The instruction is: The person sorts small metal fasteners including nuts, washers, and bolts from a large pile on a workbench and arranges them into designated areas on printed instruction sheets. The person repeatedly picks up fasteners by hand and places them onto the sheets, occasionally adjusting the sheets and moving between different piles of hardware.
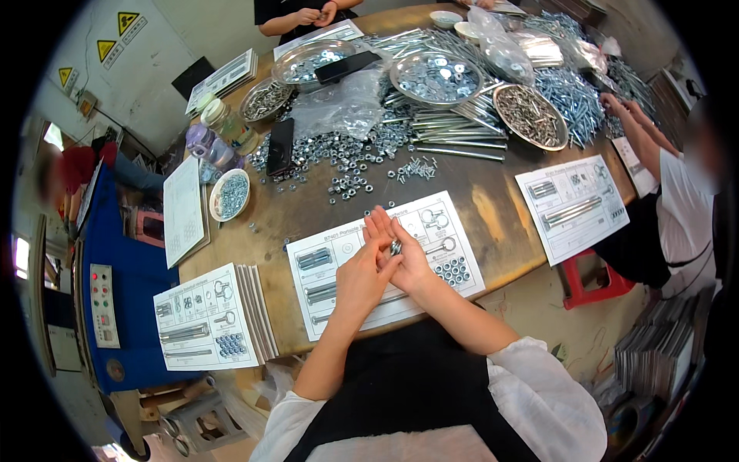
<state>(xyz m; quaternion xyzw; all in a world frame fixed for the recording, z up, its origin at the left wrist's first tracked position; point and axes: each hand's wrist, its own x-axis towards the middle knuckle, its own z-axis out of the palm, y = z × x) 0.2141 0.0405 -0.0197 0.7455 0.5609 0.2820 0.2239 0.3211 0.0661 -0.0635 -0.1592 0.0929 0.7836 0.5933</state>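
Above a printed parts card point(456, 227) in front of me, my two hands meet. My right hand point(412, 266) is turned palm up with its fingers extended, cupping a few small shiny metal pieces point(396, 247) that look like nuts. Over that palm, my left hand point(362, 283) is bent inward, its thumb and fingertips close around the pieces; its grip is partly hidden. The card carries pictures of bolts, rings and nuts, and my hands cover its middle. Loose metal nuts point(346, 185) lie scattered just beyond its far edge.
Metal trays of washers point(437, 77) and screws point(531, 115) stand farther back among long bolts point(458, 127). Stacked cards point(204, 316) lie at left, near a white bowl point(229, 195) and black phone point(280, 146). Co-workers sit opposite and at right, by a red stool point(593, 279).
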